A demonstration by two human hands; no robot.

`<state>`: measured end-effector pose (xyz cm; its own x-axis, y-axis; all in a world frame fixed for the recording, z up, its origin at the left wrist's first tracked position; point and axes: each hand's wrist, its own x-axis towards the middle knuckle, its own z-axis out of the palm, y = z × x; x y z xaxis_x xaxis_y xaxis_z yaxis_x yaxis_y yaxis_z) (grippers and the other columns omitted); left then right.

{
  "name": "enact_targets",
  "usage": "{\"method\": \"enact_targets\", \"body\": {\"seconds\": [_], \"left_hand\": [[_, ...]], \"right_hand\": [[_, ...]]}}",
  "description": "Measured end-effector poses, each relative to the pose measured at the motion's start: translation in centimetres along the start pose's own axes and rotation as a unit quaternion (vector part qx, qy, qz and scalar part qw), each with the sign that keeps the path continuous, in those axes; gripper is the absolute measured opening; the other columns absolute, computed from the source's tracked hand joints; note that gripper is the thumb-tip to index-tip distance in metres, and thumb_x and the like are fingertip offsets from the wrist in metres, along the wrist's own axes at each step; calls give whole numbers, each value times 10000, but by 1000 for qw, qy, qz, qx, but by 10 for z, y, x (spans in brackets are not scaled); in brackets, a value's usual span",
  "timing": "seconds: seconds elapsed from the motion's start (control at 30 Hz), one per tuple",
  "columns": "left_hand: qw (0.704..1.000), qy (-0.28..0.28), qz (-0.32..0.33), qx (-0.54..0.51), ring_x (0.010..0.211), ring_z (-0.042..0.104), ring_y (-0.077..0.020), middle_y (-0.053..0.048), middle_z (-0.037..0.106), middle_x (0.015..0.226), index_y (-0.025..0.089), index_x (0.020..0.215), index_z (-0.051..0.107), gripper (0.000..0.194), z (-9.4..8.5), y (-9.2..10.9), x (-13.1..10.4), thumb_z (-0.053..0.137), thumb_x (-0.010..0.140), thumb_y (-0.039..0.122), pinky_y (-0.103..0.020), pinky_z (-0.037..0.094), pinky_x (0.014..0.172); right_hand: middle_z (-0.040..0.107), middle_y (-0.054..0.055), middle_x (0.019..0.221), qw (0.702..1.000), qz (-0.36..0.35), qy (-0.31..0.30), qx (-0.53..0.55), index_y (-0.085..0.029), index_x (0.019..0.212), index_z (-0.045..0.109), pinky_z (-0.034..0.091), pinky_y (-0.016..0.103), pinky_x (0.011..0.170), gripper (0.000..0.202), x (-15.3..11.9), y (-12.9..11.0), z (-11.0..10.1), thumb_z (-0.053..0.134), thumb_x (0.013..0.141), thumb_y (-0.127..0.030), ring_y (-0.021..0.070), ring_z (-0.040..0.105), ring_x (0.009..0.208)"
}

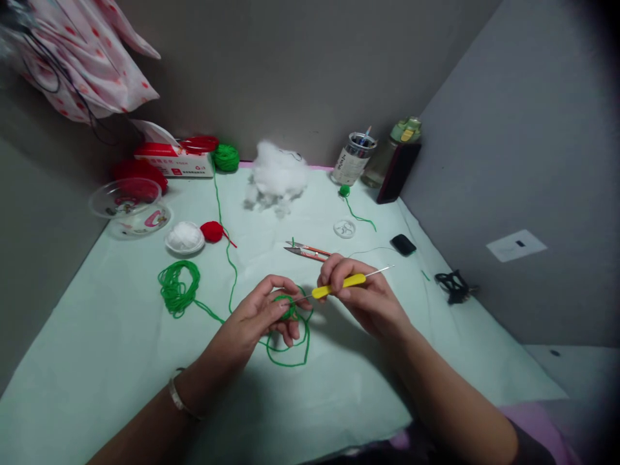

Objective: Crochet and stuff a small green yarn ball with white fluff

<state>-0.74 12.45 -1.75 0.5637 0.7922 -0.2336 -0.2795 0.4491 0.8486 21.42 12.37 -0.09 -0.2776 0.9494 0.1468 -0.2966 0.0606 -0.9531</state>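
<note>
Near the middle of the table, my left hand (268, 311) pinches a small green crochet piece (287, 309) between thumb and fingers. A yellow-handled crochet hook (353, 281) is gripped in my right hand (364, 300); its left metal end reaches to the green piece, while the other end points up to the right. Whether the tip sits inside a stitch I cannot tell. Loops of green yarn (288, 365) hang and lie below my left hand. Just beyond my right hand lie thread snips (310, 252) with orange handles, partly covered by my fingers.
At left lie a loose green yarn skein (178, 289), a bowl of white yarn (185, 237) and a small red ball (212, 231). Behind stand white stuffing (278, 171), a pen tin (352, 161), a bottle (387, 155) and a phone (398, 173). A black clip (454, 286) lies right.
</note>
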Motion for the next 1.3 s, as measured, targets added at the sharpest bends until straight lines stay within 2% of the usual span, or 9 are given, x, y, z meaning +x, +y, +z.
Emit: {"method": "enact_targets", "body": {"seconds": [0.17,0.37,0.63,0.93,1.07,1.2,1.3], "left_hand": [[999,-9,14,35,751,675,-139,-61,730,1083,204,1043,646,171,-4,-3,1,664,974,359,-283,522,679],[999,28,4,40,728,656,-134,-48,740,1031,199,991,655,172,-1,1,-1,717,935,350,-283,522,693],[998,61,-10,17,704,662,-138,-33,726,972,199,950,713,157,0,1,-1,741,911,349,-269,551,676],[996,76,-38,9,699,685,-134,-1,719,889,201,905,710,244,-3,2,2,839,836,396,-249,565,667],[997,65,-44,-11,649,667,-125,11,712,853,203,882,697,265,-3,2,3,845,824,416,-243,560,617],[997,45,-53,-33,599,652,-119,29,670,740,195,862,674,287,0,3,2,844,822,423,-224,526,565],[998,29,-50,-37,613,659,-121,27,665,713,187,871,668,289,2,2,2,831,837,422,-223,521,582]], "right_hand": [[596,43,952,1000,-5,3,10,-197,865,769,531,325,791,59,2,1,1,782,855,-254,174,612,857],[598,39,948,1000,-14,1,3,-208,822,762,548,320,780,49,2,1,1,787,842,-245,168,610,843],[645,38,975,997,-43,-7,-69,-244,803,777,511,344,812,58,1,4,-6,796,856,-260,181,600,889],[651,30,942,985,-98,-45,-135,-236,770,751,513,367,854,168,2,-1,-2,697,919,-181,178,617,901],[673,27,945,975,-111,-44,-186,-237,951,754,515,386,906,92,1,-7,2,705,914,-170,186,622,944],[687,48,1036,958,-112,-59,-257,-235,1116,733,520,400,963,176,-1,-8,9,692,948,-202,193,617,1029],[659,77,1122,943,-103,-69,-310,-236,1215,711,539,400,957,255,-4,-4,14,688,961,-221,200,620,1091]]}}
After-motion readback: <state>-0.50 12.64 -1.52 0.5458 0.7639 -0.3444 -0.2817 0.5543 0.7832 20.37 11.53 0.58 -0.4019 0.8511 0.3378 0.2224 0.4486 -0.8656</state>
